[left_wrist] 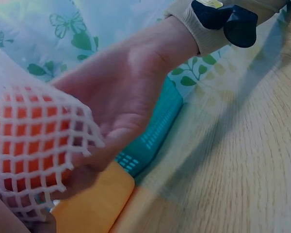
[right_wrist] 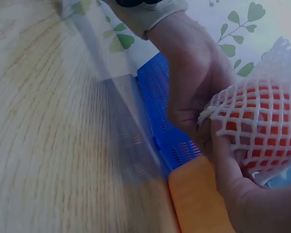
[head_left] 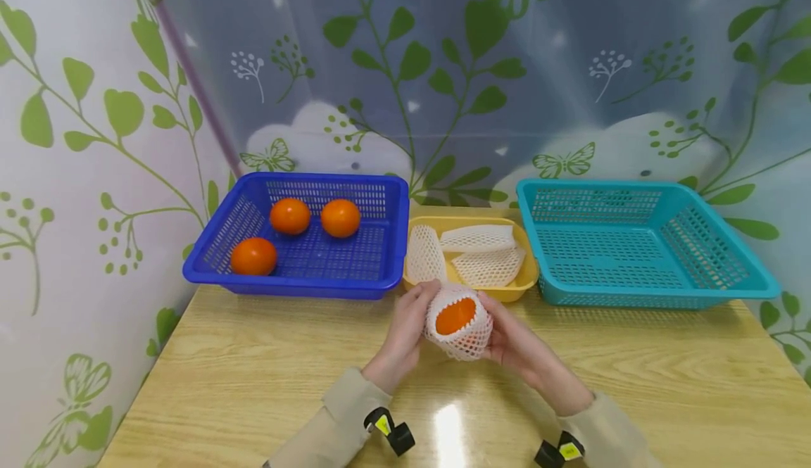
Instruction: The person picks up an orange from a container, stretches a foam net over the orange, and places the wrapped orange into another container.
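Note:
Both hands hold an orange (head_left: 455, 317) that sits inside a white foam net sleeve (head_left: 464, 348), just in front of the yellow basket. My left hand (head_left: 405, 327) grips the sleeve's left side. On the opposite side, my right hand (head_left: 516, 341) has its fingers around the sleeve. The orange shows bare through the sleeve's opening, which faces me in the head view. In the left wrist view, the right hand (left_wrist: 121, 92) is against the net's edge. The right wrist view has the left hand (right_wrist: 194, 73) touching the rim of the netting.
Three more oranges (head_left: 341, 218) lie in a blue basket (head_left: 342, 285) at left. A small yellow basket (head_left: 529, 281) in the middle holds white foam nets (head_left: 488, 265). At right stands a teal basket (head_left: 652, 292). A patterned curtain (head_left: 405, 102) hangs behind the wooden table (head_left: 266, 355).

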The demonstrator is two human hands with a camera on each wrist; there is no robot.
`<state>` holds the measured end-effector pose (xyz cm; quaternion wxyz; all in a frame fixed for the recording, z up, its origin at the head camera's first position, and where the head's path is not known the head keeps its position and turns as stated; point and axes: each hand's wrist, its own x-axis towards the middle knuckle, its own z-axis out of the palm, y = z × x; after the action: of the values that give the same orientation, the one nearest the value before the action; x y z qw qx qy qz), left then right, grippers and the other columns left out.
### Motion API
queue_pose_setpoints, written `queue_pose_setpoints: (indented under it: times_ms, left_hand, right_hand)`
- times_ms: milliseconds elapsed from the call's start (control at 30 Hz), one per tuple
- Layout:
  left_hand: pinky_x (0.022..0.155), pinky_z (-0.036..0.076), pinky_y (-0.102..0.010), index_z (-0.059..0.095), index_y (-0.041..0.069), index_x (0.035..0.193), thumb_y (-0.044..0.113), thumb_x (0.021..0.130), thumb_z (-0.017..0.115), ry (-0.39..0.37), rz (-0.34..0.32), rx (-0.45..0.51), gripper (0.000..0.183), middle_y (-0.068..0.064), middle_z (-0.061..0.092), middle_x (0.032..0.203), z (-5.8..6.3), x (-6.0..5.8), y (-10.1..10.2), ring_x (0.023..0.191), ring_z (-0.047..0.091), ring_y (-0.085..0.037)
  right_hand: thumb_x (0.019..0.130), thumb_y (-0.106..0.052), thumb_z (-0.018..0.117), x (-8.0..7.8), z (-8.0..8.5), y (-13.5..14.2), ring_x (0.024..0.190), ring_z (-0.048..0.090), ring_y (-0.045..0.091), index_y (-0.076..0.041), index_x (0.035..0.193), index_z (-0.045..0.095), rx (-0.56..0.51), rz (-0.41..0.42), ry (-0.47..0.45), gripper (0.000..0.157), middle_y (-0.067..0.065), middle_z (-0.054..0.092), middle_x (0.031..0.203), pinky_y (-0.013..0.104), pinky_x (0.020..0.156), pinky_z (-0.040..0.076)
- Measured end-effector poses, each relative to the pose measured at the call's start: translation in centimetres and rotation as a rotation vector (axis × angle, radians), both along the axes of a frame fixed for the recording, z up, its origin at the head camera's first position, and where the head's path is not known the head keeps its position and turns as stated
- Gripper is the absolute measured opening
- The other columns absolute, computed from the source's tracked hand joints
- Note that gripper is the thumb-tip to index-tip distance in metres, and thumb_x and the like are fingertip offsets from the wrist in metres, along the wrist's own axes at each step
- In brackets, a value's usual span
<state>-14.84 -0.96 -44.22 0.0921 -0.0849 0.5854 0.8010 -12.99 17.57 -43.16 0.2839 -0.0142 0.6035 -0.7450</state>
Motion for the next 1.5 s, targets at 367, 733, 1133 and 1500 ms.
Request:
queue_pose_setpoints:
  times_ms: [367,733,1133,1500]
  left_hand:
    - [0.072,0.045,-0.019,0.068,0.010,0.115,0.025,0.104,0.047,-0.063,-0.156,0.069,0.029,0.011,0.064,0.091,-0.4,0.8,-0.1,0.083,0.056,-0.005]
    - [0.069,0.054,-0.020,0.057,0.002,0.138,0.040,0.109,0.038,-0.077,-0.347,0.069,0.052,0.006,0.072,0.091,-0.3,0.3,-0.4,0.078,0.065,-0.004]
    - [0.082,0.054,-0.022,0.049,0.013,0.147,0.062,0.102,0.041,-0.128,-0.405,0.139,0.067,-0.005,0.062,0.126,0.0,0.4,-0.2,0.102,0.061,-0.012]
    - [0.076,0.057,-0.019,0.046,0.014,0.147,0.061,0.102,0.038,-0.173,-0.406,0.248,0.066,0.003,0.063,0.113,0.7,0.8,0.1,0.094,0.066,-0.006]
  right_hand:
    - [0.108,-0.056,0.028,0.5,1.1,-0.2,0.105,0.062,0.007,-0.019,0.148,0.035,-0.082,0.060,0.038,0.055,-0.007,0.057,0.125,0.021,0.086,0.056]
    - [0.107,-0.042,0.047,0.6,1.1,-0.7,0.077,0.063,0.002,-0.020,0.116,0.055,0.049,-0.296,0.100,0.025,-0.011,0.064,0.094,0.017,0.066,0.053]
    - [0.109,-0.037,0.044,0.4,0.9,-0.8,0.085,0.062,0.002,-0.013,0.127,0.052,0.075,-0.351,0.098,0.031,-0.013,0.067,0.097,0.019,0.072,0.054]
    - [0.111,-0.029,0.041,0.4,0.7,-0.9,0.093,0.064,-0.001,-0.003,0.146,0.043,0.096,-0.325,0.144,0.043,-0.018,0.068,0.105,0.019,0.080,0.056]
